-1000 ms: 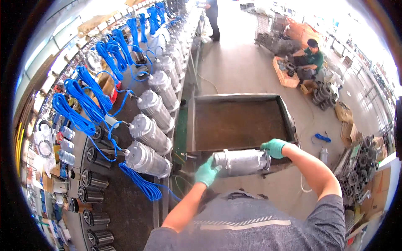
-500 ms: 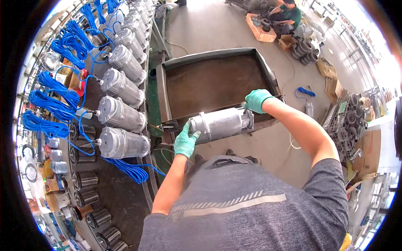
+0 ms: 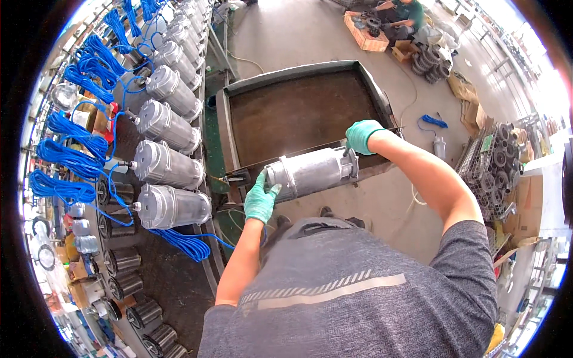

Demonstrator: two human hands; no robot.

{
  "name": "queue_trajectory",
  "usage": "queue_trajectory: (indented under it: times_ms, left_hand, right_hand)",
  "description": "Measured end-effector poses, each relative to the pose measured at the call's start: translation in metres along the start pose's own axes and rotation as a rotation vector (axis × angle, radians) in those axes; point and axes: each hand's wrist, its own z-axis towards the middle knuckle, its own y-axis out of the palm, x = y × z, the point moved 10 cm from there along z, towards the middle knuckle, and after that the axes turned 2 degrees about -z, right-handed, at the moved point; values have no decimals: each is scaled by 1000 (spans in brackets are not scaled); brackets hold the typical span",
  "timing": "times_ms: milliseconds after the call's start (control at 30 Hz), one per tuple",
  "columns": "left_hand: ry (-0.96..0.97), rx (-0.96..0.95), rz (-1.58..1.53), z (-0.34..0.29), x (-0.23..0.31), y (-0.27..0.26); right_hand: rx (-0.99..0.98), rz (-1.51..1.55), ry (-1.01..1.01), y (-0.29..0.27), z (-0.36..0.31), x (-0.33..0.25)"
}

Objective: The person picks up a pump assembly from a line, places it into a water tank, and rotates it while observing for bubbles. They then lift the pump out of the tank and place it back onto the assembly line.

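A silver cylindrical pump motor housing (image 3: 313, 171) lies on its side along the near edge of a tray. My left hand (image 3: 260, 200), in a green glove, wraps round its left end, thumb on the near side. At the other end my gloved right hand (image 3: 364, 137) is curled closed just above the dark end fittings (image 3: 350, 163). Something small and dark shows below its fingers, but what it is cannot be made out. The shallow metal tray (image 3: 303, 113), brown inside, extends beyond the motor.
Similar motors (image 3: 173, 163) with coiled blue cables (image 3: 71, 158) line the bench on the left, above a row of dark-ended metal cylinders (image 3: 125, 285). A wire basket of ring-shaped parts (image 3: 495, 170) stands at right. Another person (image 3: 406, 15) sits at the far right beside an orange crate (image 3: 365, 37).
The whole view has shifted slightly left. Both hands stay at the same ends of the motor, with the right hand's pose a little altered.
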Motion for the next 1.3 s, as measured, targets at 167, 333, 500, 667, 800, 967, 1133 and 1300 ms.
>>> queue_trajectory:
  times_ms: [167, 333, 500, 667, 800, 967, 1133, 1300]
  left_hand:
    - [10, 7, -21, 1, 5, 1]
    - [16, 33, -20, 1, -1, 1]
    - [3, 18, 5, 0, 5, -1]
    - [13, 14, 19, 1, 3, 1]
    - [8, 25, 47, 5, -4, 4]
    - [81, 30, -112, 7, -13, 13]
    - [77, 11, -99, 9, -9, 17]
    - [55, 2, -32, 11, -2, 14]
  right_hand:
    - [182, 85, -155, 14, 18, 1]
    - [212, 209, -90, 4, 12, 0]
    - [297, 112, -235, 12, 16, -9]
    - [423, 75, -366, -3, -2, -12]
    - [584, 374, -214, -13, -20, 38]
    - [753, 1178, 289, 63, -70, 171]
    - [971, 1586, 682, 224, -79, 262]
    - [899, 1867, 854, 329, -16, 249]
